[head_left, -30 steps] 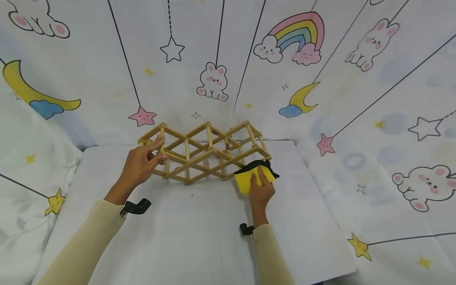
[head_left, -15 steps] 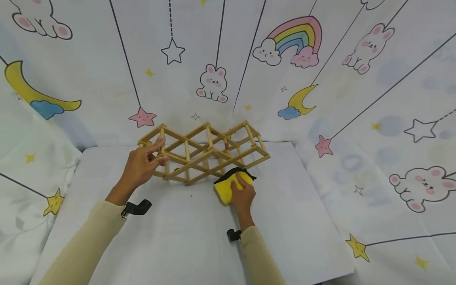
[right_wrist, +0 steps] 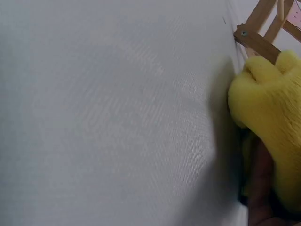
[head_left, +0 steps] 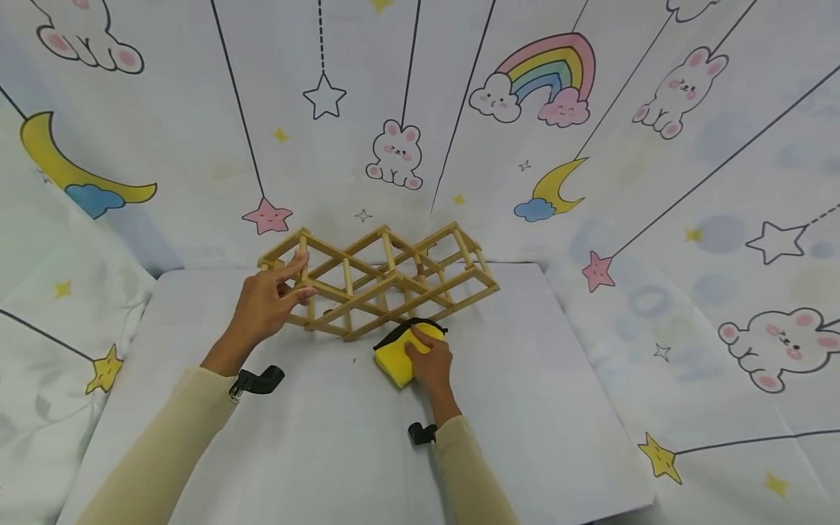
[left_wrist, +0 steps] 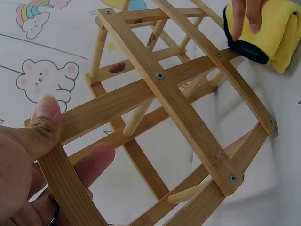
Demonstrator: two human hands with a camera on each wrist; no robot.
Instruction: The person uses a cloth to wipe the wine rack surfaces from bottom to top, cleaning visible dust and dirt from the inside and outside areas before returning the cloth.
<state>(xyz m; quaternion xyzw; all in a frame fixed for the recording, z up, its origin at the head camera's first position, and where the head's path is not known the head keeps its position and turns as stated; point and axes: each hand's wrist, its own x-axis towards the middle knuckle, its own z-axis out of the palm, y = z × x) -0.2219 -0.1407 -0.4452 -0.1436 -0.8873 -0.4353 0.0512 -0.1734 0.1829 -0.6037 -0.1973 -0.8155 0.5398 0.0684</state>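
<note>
A wooden lattice rack point(head_left: 394, 277) of slats and dowels, like a folding wine rack, stands at the back of the white table. My left hand point(head_left: 265, 299) grips its left end; in the left wrist view the thumb point(left_wrist: 44, 117) lies on one side of a slat and fingers on the other. Metal rivets join the crossing slats. My right hand point(head_left: 429, 357) pinches a folded yellow cloth point(head_left: 394, 361) with a black edge, held against the rack's lower front slat. In the right wrist view the yellow cloth point(right_wrist: 273, 103) hides most of the fingers.
The white table point(head_left: 315, 452) reaches toward me in front of the rack. Behind it hangs a white curtain point(head_left: 354, 168) printed with rabbits, stars and a rainbow, close to the rack's back. A small dark speck point(head_left: 354, 360) lies on the table.
My right hand has moved left and slightly nearer with the yellow cloth, along the rack's lower front, from its right end to the middle. The left hand keeps its grip on the rack.
</note>
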